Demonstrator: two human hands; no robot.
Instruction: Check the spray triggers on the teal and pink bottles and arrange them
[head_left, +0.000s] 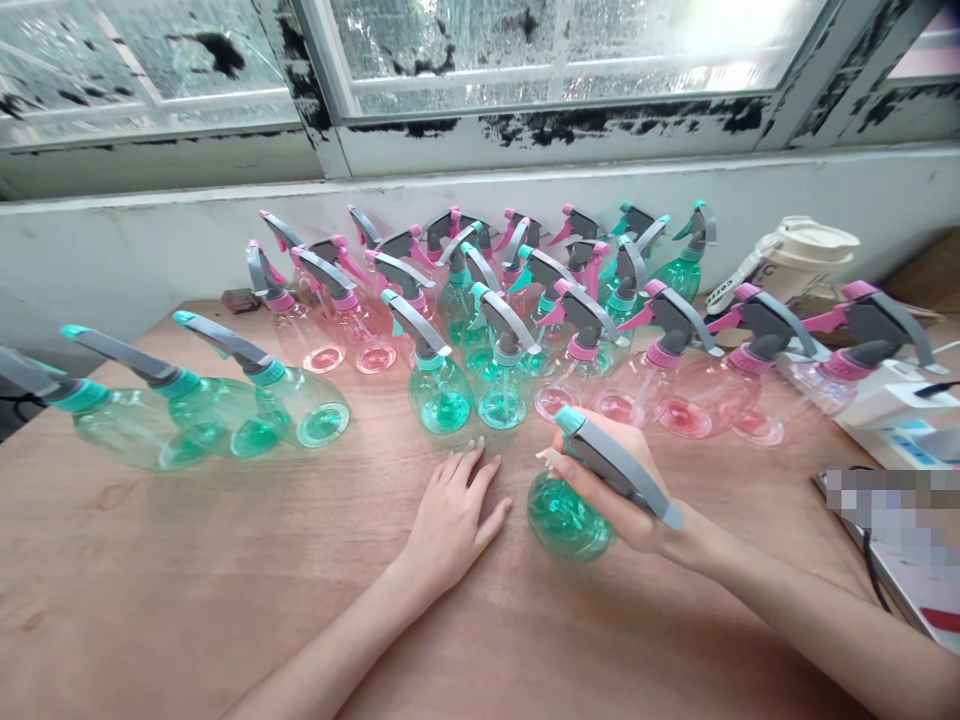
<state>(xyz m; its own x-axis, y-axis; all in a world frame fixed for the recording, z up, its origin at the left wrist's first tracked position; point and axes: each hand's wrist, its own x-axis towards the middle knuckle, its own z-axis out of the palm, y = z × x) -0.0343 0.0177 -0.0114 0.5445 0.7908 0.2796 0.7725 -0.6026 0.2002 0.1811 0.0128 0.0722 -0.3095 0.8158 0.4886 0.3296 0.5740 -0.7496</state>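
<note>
My right hand (626, 500) is wrapped round the neck and grey trigger head of a green spray bottle (564, 517), which stands on the wooden table (225, 560) just in front of me. My left hand (450, 520) lies flat on the table to its left, fingers stretched out and holding nothing. Its fingertips point toward two green spray bottles (442, 395) at the front of a large group.
Several pink and green spray bottles (525, 290) stand in rows along the wall under the window. Three green ones (225, 410) stand at the left, pink ones (675, 390) at the right. A white cup (802, 260) and white boxes (892, 410) sit at the far right.
</note>
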